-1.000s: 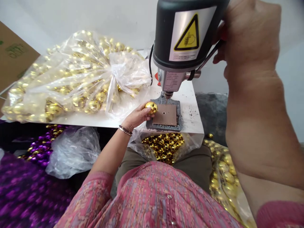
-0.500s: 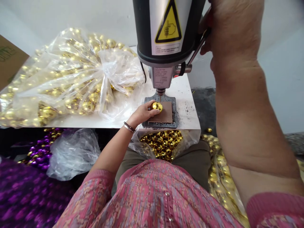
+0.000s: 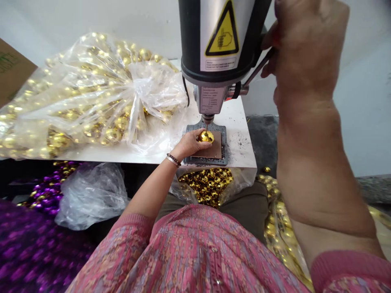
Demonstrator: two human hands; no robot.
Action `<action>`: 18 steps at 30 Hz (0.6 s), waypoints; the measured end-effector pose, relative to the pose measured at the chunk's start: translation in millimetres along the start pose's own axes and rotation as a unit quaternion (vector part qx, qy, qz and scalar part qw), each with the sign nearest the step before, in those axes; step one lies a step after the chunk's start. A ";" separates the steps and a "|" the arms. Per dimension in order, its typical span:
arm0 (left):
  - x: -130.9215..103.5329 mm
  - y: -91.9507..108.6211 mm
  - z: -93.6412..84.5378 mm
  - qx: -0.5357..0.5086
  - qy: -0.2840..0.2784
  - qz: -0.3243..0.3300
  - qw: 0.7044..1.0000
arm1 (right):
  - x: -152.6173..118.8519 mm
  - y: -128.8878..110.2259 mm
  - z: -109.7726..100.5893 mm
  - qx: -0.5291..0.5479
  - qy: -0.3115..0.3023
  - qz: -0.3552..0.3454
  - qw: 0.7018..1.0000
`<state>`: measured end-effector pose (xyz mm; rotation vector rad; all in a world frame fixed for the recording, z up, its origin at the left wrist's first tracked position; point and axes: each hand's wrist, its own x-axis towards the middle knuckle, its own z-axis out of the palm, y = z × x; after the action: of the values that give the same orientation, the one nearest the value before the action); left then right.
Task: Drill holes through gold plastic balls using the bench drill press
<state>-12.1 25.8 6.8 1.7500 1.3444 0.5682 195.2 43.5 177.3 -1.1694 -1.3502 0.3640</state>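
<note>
A black and silver drill press (image 3: 214,77) with a yellow warning sign stands over a metal base (image 3: 224,156). My left hand (image 3: 193,142) holds a shiny gold ball (image 3: 206,136) between thumb and fingers, over a brown board (image 3: 216,149) on that base. The thin bit points straight down at the ball's top; whether it has entered the ball is too small to tell. At the upper right my right hand (image 3: 293,44) is wrapped round the press's lever (image 3: 258,69), its fingers partly hidden.
Clear bags of gold balls (image 3: 100,93) cover the left of the white table (image 3: 152,156). Below its front edge hangs an open bag of small gold pieces (image 3: 207,183). Purple balls (image 3: 49,191), crumpled plastic (image 3: 91,195) and a cardboard box (image 3: 15,73) are at left; more gold balls (image 3: 281,219) at right.
My left hand has moved right with the gold ball, which now sits directly under the bit. My right hand stays on the lever. The view has shifted slightly.
</note>
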 end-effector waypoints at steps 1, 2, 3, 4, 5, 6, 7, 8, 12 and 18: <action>0.4 -1.8 0.7 -0.006 0.001 0.003 1.000 | -10.9 -2.5 -0.9 -0.016 0.017 -0.007 1.000; 0.8 -3.3 1.3 -0.009 0.002 0.005 1.000 | -23.0 -3.7 -2.4 -0.032 0.020 -0.027 0.999; 1.3 -4.5 1.8 -0.011 0.001 0.006 1.000 | -35.5 -3.6 -4.4 -0.042 0.024 -0.051 0.998; 1.6 -5.2 2.1 -0.011 0.000 0.006 1.000 | -48.1 -2.4 -6.6 -0.049 0.030 -0.076 0.995; 1.8 -5.5 2.2 -0.009 -0.002 0.006 1.000 | -60.1 -0.3 -8.6 -0.055 0.038 -0.092 0.994; 1.8 -5.5 2.2 -0.007 -0.005 0.006 1.000 | -71.0 2.3 -10.2 -0.060 0.046 -0.100 0.992; 1.6 -5.2 2.1 -0.004 -0.007 0.007 1.000 | -80.6 5.1 -11.3 -0.066 0.055 -0.104 0.991; 1.2 -4.7 2.0 -0.002 -0.008 0.010 1.000 | -88.7 8.1 -11.8 -0.071 0.061 -0.105 0.990; -0.7 -3.8 2.2 0.009 -0.007 0.015 1.000 | -106.2 20.7 -8.7 -0.081 0.073 -0.123 0.986; 1.4 -8.0 4.3 0.025 0.002 0.034 0.999 | -115.0 44.7 -1.0 -0.087 0.121 -0.196 0.969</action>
<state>-12.8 26.2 -2.3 1.8417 1.3161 0.5794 183.5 -27.9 77.3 -1.0202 -1.3764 -0.1817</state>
